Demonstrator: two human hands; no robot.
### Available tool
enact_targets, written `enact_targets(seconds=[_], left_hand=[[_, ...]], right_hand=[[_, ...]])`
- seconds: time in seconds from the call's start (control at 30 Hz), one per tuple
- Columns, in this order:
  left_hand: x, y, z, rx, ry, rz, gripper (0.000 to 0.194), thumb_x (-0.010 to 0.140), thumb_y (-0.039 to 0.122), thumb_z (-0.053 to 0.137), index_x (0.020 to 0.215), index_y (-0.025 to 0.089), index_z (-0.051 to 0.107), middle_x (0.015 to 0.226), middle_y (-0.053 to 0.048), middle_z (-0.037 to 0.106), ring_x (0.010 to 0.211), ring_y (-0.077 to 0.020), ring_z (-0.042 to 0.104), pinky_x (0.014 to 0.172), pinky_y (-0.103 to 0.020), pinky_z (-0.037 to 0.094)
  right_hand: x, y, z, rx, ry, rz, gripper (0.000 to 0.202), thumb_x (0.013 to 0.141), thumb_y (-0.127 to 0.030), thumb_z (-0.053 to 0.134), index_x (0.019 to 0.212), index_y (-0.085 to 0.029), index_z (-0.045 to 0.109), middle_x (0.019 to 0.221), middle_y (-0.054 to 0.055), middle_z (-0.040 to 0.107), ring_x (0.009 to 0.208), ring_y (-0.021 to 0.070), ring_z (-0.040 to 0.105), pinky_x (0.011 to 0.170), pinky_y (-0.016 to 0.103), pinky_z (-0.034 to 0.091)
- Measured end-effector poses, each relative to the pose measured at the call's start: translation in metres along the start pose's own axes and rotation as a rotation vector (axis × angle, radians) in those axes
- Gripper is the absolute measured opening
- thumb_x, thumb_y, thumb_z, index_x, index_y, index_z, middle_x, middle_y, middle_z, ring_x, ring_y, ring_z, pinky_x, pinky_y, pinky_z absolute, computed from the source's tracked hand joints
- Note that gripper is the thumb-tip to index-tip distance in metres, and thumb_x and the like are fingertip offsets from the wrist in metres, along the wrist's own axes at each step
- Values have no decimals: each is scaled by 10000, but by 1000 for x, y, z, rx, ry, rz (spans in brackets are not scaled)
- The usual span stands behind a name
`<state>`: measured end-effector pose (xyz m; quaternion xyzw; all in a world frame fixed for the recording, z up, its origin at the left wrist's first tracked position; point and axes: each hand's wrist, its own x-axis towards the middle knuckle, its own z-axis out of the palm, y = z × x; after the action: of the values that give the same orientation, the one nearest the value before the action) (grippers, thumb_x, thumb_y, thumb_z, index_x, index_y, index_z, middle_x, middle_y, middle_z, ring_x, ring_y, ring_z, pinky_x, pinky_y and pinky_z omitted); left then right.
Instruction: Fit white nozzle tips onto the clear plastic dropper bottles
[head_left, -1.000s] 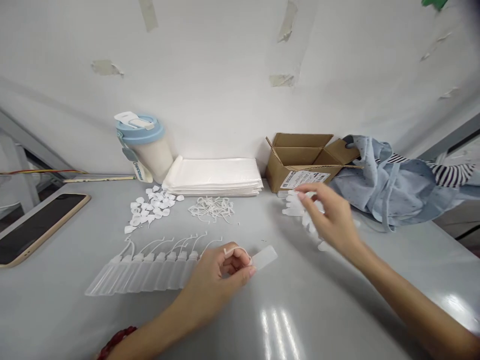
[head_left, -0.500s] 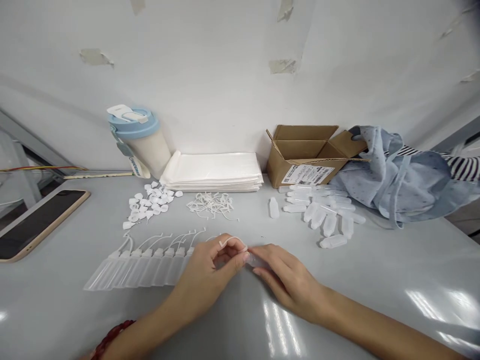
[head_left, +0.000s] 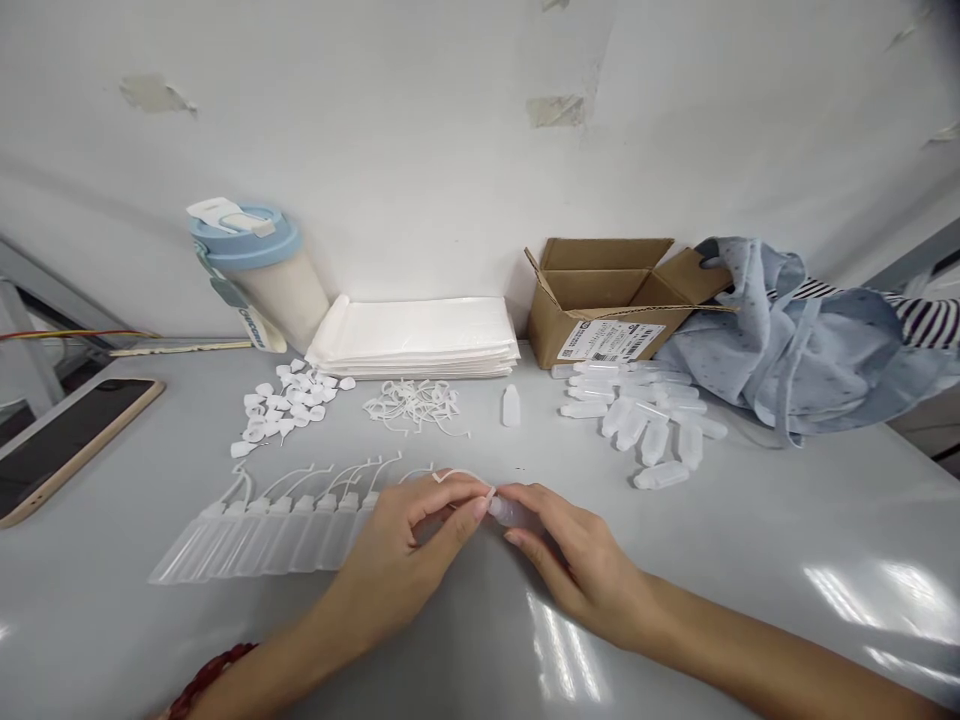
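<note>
My left hand (head_left: pixel 420 540) is closed, thumb against fingers, on a thin white strap (head_left: pixel 461 473) that arches over its fingertips. The strap's near end meets the neck of a small translucent bottle (head_left: pixel 511 513). My right hand (head_left: pixel 577 550) grips this bottle from the right, its thumb and fingers around the body. Left of my left hand lies a row of translucent bottles (head_left: pixel 259 535), each with a white strap at its neck; my hand hides the row's right end. One loose bottle (head_left: pixel 511 406) lies on the table beyond my hands.
White caps (head_left: pixel 281 402) and a tangle of white straps (head_left: pixel 416 403) lie before a stack of white sheets or bags (head_left: pixel 420 330). Several bottles (head_left: pixel 656 440) lie before a cardboard box (head_left: pixel 600 290). A tumbler (head_left: pixel 262 275), phone (head_left: pixel 75 440) and blue cloth (head_left: pixel 772 340) surround them.
The view has shifted slightly. The loose bottle lies farther left, below the white stack. More of the held bottle's neck shows between my hands, which both keep their hold.
</note>
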<state>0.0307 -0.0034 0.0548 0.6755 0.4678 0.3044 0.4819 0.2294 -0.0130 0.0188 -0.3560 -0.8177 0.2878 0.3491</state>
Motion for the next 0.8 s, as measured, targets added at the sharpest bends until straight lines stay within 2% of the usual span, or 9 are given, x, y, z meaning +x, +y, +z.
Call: enact_targets(seconds=[0.2, 0.33, 0.43, 0.53, 0.7, 0.8], left_hand=[[-1, -5, 0, 20, 76, 82, 189, 906, 282, 544, 892, 270, 732, 950, -4, 698, 971, -190, 609, 856, -305, 474], [-2, -6, 0, 9, 106, 59, 148, 875, 293, 580, 874, 262, 725, 900, -5, 712, 878, -186, 631, 815, -320, 506], [-2, -4, 1, 30, 118, 91, 134, 875, 266, 581, 876, 260, 714, 915, 4, 725, 856, -172, 650, 823, -314, 521], [-2, -5, 3, 142, 149, 203, 143, 875, 201, 574, 907, 252, 704, 937, 6, 731, 852, -165, 674, 800, -280, 541], [-4, -15, 7, 415, 212, 544, 265, 885, 81, 526, 1074, 228, 639, 1052, -47, 699, 952, -167, 670, 843, -258, 537], [-5, -20, 9, 500, 174, 613, 321, 897, 52, 485, 1153, 222, 580, 1129, -81, 662, 1021, -175, 644, 870, -280, 531]], right_hand=[[-1, 0, 0, -28, 3, 16, 373, 954, -174, 446, 1314, -247, 379, 1131, 93, 658, 969, 193, 668, 813, 324, 575], [-1, 1, -1, -36, -2, 31, 345, 958, -181, 431, 1294, -241, 386, 1122, 100, 659, 958, 197, 671, 797, 332, 578], [0, 2, 0, -34, 9, 41, 337, 955, -176, 428, 1284, -236, 390, 1126, 100, 660, 964, 196, 674, 798, 330, 579], [1, 3, 1, -36, 19, 43, 351, 955, -175, 428, 1299, -232, 387, 1159, 107, 653, 1008, 204, 668, 826, 340, 576], [1, 3, 1, -34, 27, 54, 385, 965, -185, 415, 1345, -229, 378, 1175, 120, 654, 1061, 224, 655, 845, 359, 576], [2, 3, 1, -8, 34, 61, 377, 963, -179, 415, 1335, -232, 395, 1164, 109, 658, 1052, 215, 657, 853, 355, 573]])
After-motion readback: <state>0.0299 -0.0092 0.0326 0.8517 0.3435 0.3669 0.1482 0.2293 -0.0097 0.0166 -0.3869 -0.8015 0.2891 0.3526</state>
